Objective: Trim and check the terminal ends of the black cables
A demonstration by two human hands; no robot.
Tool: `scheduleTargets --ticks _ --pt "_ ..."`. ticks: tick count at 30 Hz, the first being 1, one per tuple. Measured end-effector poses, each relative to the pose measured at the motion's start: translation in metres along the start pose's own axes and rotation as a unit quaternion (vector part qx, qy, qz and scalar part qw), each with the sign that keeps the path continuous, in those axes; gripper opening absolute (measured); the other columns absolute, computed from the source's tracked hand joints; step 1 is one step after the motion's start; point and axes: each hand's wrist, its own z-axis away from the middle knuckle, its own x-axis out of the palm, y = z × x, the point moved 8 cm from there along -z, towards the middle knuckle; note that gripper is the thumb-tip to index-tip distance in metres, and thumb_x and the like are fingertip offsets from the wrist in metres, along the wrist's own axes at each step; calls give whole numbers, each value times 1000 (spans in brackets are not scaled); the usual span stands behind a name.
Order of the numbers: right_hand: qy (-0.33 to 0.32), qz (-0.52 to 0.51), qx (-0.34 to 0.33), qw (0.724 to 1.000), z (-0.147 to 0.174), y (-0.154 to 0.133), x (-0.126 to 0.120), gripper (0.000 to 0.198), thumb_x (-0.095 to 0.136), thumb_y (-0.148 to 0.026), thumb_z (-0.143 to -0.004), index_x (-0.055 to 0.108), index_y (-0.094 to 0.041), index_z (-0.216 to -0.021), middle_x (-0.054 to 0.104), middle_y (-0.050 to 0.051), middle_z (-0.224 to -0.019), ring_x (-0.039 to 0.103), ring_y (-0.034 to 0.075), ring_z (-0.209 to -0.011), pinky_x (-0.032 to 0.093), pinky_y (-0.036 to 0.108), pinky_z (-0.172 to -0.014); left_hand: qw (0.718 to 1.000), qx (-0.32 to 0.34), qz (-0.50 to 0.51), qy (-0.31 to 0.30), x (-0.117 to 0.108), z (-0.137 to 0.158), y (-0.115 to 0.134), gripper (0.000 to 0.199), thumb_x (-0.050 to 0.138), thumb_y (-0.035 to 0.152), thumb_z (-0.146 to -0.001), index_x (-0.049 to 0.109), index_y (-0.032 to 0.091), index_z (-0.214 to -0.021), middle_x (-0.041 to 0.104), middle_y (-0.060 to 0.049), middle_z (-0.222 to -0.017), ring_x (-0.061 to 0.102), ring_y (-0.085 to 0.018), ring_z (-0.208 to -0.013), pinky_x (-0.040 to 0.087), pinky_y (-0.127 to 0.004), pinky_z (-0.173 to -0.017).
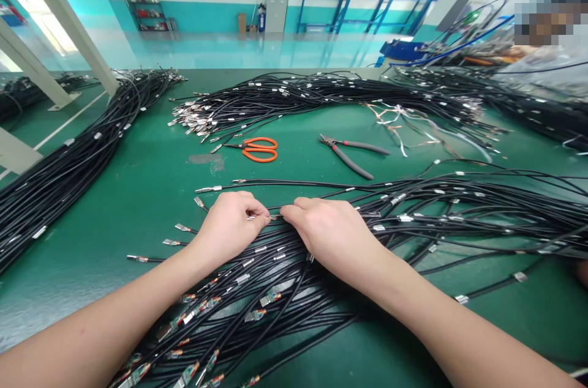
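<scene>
Between both hands (pixel 232 221), small cable connector (pixel 275 217)

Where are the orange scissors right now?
In the head view, the orange scissors lie left of centre on the green table, beyond the left hand and left of the grey-handled pliers.

See orange-handled metal scissors (pixel 247 147) at nine o'clock from grey-handled metal pliers (pixel 348 160) on the green counter (pixel 138 204), thin black cables (pixel 287 268) at six.

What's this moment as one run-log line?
left hand: pinching cable end | right hand: at same cable end | scissors, pliers: lying on green table
</scene>
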Motion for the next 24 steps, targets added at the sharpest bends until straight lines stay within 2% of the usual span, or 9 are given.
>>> scheduleTargets --ticks 6,12,24 --pt "7 6 2 1000 1 -2 -1 15 46 -13 -81 59 -20 -82 59 1 -69 55 15 -62 19 27 -48 1000 0 -6 -2 0 0 1 13 57 13 -69 68 18 -64 62 0 -66 55 -14 -64 41 -26 -59" --pt "29 30 -26 999 1 -9 -4 17 45 -11 -80 59 -18 -83 57 3 -70 54 18 -63 22 28 -50 1000 5 -7 -7 0 0 1 13 57 13 -70 68 18 -64 62 0 -66 55 -14 -64 41 -26 -60" --pt "10 30 -40 999 0 -13 0 18 47 -7 -77 60 -17 -84 59 4 -70 54 18 -62 22 29 -50 1000 -3 -13 6 -1 0 2 14 57 10 -68 69 17 -63 62 0 -64 54 -13 -61 40 -26 -58"
